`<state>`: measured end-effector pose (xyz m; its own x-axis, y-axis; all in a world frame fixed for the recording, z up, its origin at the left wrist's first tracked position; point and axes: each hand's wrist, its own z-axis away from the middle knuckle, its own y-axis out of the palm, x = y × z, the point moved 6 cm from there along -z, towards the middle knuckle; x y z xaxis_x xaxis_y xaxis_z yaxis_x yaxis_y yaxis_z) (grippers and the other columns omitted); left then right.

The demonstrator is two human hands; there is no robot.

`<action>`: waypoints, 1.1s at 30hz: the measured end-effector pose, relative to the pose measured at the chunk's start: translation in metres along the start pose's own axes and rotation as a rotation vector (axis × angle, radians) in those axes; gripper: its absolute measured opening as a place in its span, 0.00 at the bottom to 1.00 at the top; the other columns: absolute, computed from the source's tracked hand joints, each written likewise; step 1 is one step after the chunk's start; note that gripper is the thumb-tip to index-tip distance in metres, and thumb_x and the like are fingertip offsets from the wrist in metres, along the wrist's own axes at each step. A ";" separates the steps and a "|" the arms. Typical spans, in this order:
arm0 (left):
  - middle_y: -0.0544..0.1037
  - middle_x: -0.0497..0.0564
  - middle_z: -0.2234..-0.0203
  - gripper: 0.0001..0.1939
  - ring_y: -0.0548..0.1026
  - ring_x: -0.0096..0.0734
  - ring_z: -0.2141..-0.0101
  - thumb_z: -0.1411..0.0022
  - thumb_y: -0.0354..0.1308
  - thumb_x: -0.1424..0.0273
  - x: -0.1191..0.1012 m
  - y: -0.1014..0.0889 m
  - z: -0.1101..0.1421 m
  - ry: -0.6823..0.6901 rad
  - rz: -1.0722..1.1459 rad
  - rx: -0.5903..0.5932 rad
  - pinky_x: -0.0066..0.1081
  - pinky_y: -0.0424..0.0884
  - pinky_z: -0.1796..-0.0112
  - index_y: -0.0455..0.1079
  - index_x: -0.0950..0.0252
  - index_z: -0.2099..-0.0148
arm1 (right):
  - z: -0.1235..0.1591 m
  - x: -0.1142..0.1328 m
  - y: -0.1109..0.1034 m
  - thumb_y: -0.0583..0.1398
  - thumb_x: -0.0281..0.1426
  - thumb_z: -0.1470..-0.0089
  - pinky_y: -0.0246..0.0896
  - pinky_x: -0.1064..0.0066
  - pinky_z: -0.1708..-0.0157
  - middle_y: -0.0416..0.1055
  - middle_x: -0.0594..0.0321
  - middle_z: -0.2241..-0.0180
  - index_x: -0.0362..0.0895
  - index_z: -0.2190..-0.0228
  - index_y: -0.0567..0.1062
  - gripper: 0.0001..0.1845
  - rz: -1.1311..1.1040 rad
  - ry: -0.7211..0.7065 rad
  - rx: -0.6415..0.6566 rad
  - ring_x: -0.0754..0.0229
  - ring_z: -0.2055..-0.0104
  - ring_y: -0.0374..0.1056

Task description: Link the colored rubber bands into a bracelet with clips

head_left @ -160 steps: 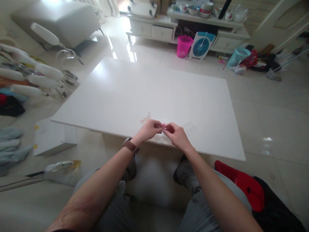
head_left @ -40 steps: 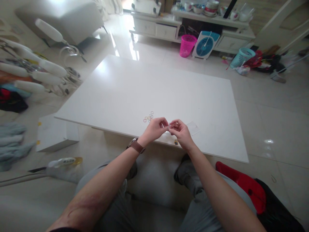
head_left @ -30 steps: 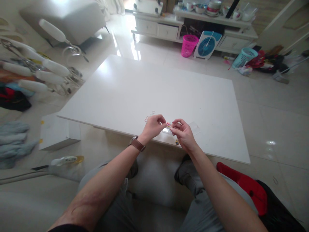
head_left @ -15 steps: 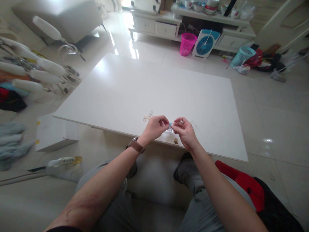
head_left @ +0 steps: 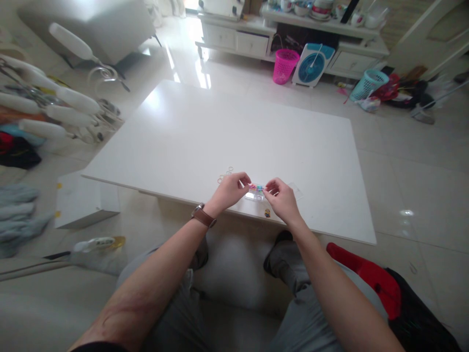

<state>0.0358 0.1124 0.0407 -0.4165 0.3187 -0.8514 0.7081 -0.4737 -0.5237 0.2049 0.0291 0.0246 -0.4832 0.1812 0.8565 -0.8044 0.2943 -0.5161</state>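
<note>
Between my hands is a small clear plastic box point(head_left: 252, 196) with tiny pink, blue and green pieces point(head_left: 258, 188) at its far side. My left hand point(head_left: 233, 188) is at the box's left, thumb and forefinger closed together by the pink pieces. From the right, my right hand point(head_left: 280, 199) pinches close to the blue-green ones. What either set of fingertips holds is too small to make out. Several thin rings point(head_left: 221, 178) lie beyond my left hand, partly covered by it. A little yellow and blue figure point(head_left: 267, 213) rests near the table's front edge.
The white table point(head_left: 234, 127) stretches away in front of me. A clear flat lid point(head_left: 295, 191) lies right of my right hand. On the floor beyond stand a pink basket point(head_left: 285, 67) and a blue fan point(head_left: 313, 66). A white box point(head_left: 86, 200) sits at the left.
My hands have moved apart, the left one a little to the left. The pink and blue-green pieces and more of the clear box now show between them.
</note>
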 end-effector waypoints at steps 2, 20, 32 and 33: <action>0.81 0.49 0.69 0.07 0.74 0.28 0.71 0.42 0.58 0.75 0.007 -0.007 -0.002 -0.023 -0.074 -0.024 0.29 0.68 0.67 0.76 0.64 0.62 | 0.001 -0.003 0.002 0.62 0.29 0.48 0.61 0.70 0.68 0.76 0.66 0.71 0.47 0.69 0.73 0.02 0.162 -0.022 0.038 0.62 0.72 0.70; 0.81 0.51 0.67 0.09 0.75 0.31 0.69 0.41 0.56 0.74 0.021 -0.028 0.000 -0.151 -0.225 -0.044 0.29 0.68 0.67 0.77 0.63 0.61 | 0.001 -0.029 0.029 0.58 0.31 0.41 0.57 0.69 0.67 0.81 0.61 0.65 0.50 0.63 0.80 0.09 0.711 0.015 0.188 0.54 0.62 0.74; 0.83 0.54 0.62 0.12 0.78 0.41 0.60 0.41 0.55 0.76 0.042 -0.037 0.006 -0.269 -0.493 0.041 0.36 0.72 0.56 0.78 0.60 0.59 | 0.003 -0.008 0.023 0.58 0.28 0.42 0.60 0.67 0.64 0.81 0.58 0.58 0.48 0.61 0.79 0.10 0.686 -0.071 0.158 0.52 0.60 0.74; 0.83 0.54 0.62 0.12 0.78 0.41 0.59 0.41 0.55 0.76 0.045 -0.037 0.007 -0.290 -0.516 0.054 0.37 0.72 0.55 0.78 0.60 0.59 | 0.004 -0.003 0.020 0.58 0.29 0.42 0.60 0.67 0.63 0.80 0.58 0.58 0.48 0.61 0.79 0.09 0.670 -0.078 0.154 0.52 0.60 0.74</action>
<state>-0.0134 0.1389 0.0216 -0.8434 0.2849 -0.4556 0.3460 -0.3609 -0.8661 0.1891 0.0310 0.0118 -0.9119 0.2079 0.3539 -0.3608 0.0051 -0.9326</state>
